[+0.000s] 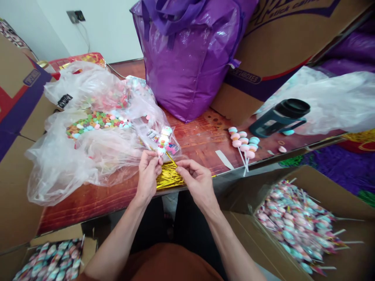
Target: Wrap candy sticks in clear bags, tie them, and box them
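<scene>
My left hand (pixel 149 171) pinches the lower end of a wrapped marshmallow stick (pixel 164 140), whose pink and white pieces point away from me in clear film. A gold twist tie (pixel 171 159) runs from the base of that wrapper to my right hand (pixel 196 181), where thumb and finger close on its end. Below both hands, a pile of gold twist ties (pixel 168 176) lies at the table's front edge. Several unwrapped marshmallow sticks (pixel 244 144), pink and blue, rest to the right.
Clear plastic bags (pixel 88 156) with colourful candy cover the table's left side. A purple bag (pixel 193 66) stands behind, a dark mug (pixel 278 117) at right. Open cartons of marshmallow sticks stand below the table, a large one (pixel 243 234) at right and another (pixel 90 249) at left.
</scene>
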{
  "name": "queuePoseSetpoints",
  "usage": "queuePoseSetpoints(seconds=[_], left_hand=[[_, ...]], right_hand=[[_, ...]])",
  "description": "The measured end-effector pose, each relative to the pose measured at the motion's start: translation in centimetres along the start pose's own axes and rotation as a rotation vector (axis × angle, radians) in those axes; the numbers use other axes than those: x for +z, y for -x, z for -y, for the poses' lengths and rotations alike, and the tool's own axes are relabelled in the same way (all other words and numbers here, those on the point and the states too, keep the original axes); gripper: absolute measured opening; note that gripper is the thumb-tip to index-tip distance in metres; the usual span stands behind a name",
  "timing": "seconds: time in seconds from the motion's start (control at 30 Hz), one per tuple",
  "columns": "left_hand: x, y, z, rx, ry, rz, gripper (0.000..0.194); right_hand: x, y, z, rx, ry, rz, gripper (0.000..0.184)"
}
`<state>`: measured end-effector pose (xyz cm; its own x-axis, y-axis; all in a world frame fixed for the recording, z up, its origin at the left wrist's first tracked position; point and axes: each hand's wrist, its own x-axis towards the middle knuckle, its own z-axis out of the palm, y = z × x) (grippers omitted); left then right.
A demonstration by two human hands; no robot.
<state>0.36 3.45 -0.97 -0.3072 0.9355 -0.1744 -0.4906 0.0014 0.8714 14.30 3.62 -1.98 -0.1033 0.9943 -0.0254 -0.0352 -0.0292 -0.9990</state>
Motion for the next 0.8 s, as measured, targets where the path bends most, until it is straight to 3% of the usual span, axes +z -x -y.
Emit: queuePoseSetpoints(seconds=[0.27,0.4,0.57,0.67,0.8], left_hand=[[1.1,1.3,0.5,-0.041,-0.053,0.064,0.018],[1.0,1.5,1.4,0.012,-0.097,0.11,0.021],[1.3,1.4,1.7,-0.025,-0.024,0.104,0.032],[1.5,1.6,0.5,-0.165,0.079,0.164,0.035],[1.5,2.0,-1.6,-0.526,0.273,0.318,0.036]], right_hand=[[1.3,0.1,-0.3,-0.113,0.052,-0.092,0.011],[1.4,0.0,-0.2,-0.106,0.038,-0.095,0.011],[1.3,0.1,-0.3,-0.058,-0.006,-0.054,0.016],[1.0,0.3,0.1,-0.074,-0.062,0.007,0.016],[-0.2,0.5,1.2,-0.201,-0.046,0.091,0.015]])
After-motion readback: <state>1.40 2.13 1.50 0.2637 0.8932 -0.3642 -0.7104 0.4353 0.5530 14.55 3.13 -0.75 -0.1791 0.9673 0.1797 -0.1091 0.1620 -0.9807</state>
